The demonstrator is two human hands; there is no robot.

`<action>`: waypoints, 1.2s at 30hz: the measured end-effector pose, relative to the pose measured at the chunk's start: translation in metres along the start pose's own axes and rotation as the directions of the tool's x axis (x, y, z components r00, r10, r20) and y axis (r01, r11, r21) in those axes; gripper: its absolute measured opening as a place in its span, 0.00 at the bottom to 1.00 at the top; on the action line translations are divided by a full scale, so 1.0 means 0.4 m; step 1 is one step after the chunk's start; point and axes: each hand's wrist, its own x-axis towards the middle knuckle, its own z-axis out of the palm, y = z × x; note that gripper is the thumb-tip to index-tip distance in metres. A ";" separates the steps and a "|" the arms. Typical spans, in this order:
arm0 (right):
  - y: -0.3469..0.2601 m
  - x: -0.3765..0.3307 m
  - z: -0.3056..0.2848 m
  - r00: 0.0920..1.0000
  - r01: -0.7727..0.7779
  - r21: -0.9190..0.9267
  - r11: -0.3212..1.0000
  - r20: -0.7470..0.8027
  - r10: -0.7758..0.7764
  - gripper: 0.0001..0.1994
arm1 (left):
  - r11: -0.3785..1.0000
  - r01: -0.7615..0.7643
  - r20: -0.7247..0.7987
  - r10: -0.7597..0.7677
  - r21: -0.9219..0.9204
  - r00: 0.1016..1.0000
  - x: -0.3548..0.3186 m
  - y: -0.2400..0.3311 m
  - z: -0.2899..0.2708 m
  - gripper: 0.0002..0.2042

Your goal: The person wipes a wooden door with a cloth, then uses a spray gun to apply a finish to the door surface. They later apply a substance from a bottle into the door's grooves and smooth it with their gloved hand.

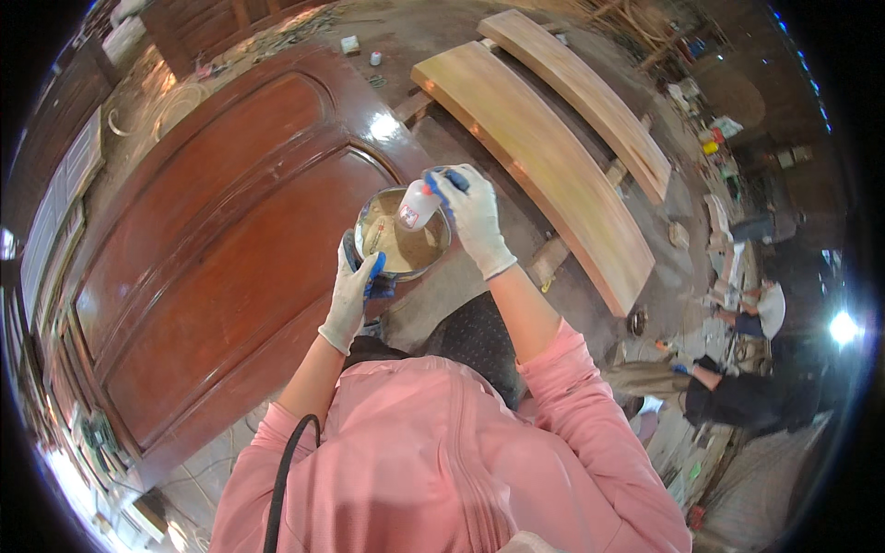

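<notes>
A round metal bowl (417, 255) of tan, powdery-looking material is held up in front of me. My left hand (354, 281), in a white glove with blue palm, grips its near left rim. A thin stick-like tool (375, 234) lies in the bowl's left part. My right hand (468, 210), gloved the same way, is closed around the top of a small white plastic bottle (418, 207) with a reddish cap. The bottle is tilted over the bowl's far side. Whether anything comes out of it I cannot tell.
A large glossy red-brown wooden door panel (221, 240) lies at left, just beyond the bowl. Two thick pale planks (544, 161) rest on supports at right. A small white bottle (375, 58) stands on the floor ahead. Other people (761, 309) are at the far right.
</notes>
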 end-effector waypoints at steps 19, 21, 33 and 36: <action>0.158 0.566 -0.469 0.990 0.017 0.144 0.989 0.134 -0.037 0.09 | 0.945 -0.289 -0.696 0.310 0.151 0.647 0.206 -0.266 -0.174 0.23; 0.218 0.562 -0.532 0.974 0.218 -0.001 0.976 0.068 -0.217 0.08 | 0.959 -0.044 -0.953 0.282 0.279 0.107 0.277 -0.218 0.054 0.26; 0.204 0.445 -0.591 0.968 0.251 -0.286 0.925 0.060 -0.244 0.12 | 0.706 -0.344 0.112 0.354 0.619 0.928 0.671 -0.209 0.736 0.41; 0.223 0.437 -0.666 0.969 0.234 -0.370 0.899 0.014 -0.247 0.10 | 0.615 -0.424 0.248 0.353 0.665 0.902 0.688 -0.227 0.798 0.33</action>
